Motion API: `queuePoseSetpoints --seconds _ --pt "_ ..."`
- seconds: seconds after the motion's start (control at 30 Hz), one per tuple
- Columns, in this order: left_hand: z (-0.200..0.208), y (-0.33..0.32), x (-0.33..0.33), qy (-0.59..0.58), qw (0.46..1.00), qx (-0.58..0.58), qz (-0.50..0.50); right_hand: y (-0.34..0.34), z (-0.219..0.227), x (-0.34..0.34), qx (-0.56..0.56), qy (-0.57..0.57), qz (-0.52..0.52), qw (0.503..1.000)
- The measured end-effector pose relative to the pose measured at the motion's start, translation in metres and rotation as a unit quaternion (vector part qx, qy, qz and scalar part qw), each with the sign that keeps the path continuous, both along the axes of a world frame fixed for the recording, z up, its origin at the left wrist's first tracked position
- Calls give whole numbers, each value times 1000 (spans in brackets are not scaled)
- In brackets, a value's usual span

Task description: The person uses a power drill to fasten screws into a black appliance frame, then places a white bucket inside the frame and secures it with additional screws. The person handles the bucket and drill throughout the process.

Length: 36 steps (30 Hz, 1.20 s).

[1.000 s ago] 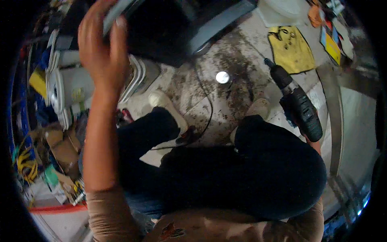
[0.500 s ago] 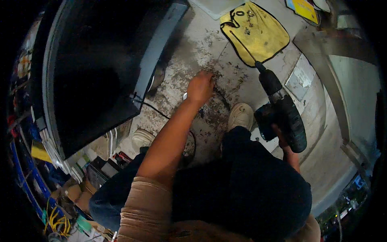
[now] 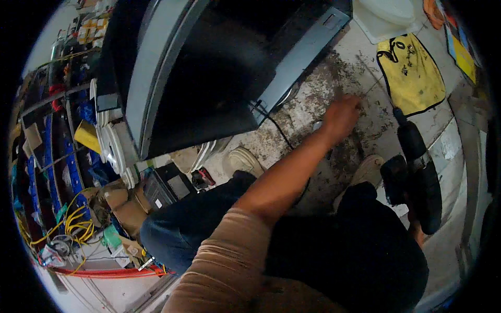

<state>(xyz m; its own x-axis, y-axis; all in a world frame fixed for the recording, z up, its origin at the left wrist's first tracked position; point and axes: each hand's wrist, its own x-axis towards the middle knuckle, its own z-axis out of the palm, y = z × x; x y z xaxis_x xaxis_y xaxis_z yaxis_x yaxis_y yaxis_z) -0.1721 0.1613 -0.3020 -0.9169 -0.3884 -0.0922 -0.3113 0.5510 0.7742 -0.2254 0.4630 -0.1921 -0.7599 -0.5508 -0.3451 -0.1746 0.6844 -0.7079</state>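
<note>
Above a stained tile floor [image 3: 428, 128], a person in dark trousers [image 3: 334, 240] is holding a black power drill [image 3: 425, 182] in the right hand [image 3: 416, 232]. That hand is closing around the tool from below, most of it being hidden behind the drill. The drill is hanging over the floor's right side, its long thin bit pointing away from the person and showing just beside the left edge of a yellow cloth [image 3: 415, 78], which is lying toward the floor's far right corner. The left hand [image 3: 342, 119] is hovering low over the middle of the floor, among dark debris [image 3: 383, 125]; its fingers are curling downward, though whether they are parting, meeting or gripping anything one cannot tell. Beside the left wrist, a small pale round object [image 3: 317, 125] is partly showing. A large black case [image 3: 219, 78] with grey edges is standing toward the floor's far left, a black cord [image 3: 282, 133] trailing from its near right corner. A white tub [image 3: 389, 15] is sitting beyond the cloth's far edge. At the floor's left side, a black box [image 3: 166, 188], cardboard [image 3: 125, 203] and yellow cables [image 3: 78, 227] are crowding near the left knee.
</note>
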Motion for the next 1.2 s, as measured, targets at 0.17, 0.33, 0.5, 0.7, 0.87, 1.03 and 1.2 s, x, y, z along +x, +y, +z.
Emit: queuePoseSetpoints --seconds 0.17,0.33,0.5,0.7,0.87,1.03,1.2 --pt "111 -46 86 72 842 430 318 -43 19 -7 -87 -138 71 984" --pt "190 -64 133 212 700 548 406 -84 45 -3 -160 -310 139 927" --pt "218 -65 171 241 680 571 390 -97 40 19 -288 -245 205 903" --pt "219 -54 147 234 702 561 371 -72 36 6 -280 -153 238 917" --pt "214 -56 144 197 741 517 380 -72 18 10 -311 -139 228 912" --pt "216 -57 141 193 746 475 425 -90 18 25 -376 -227 171 882" --pt "202 -57 117 169 751 491 407 -85 31 10 -339 -220 167 899"
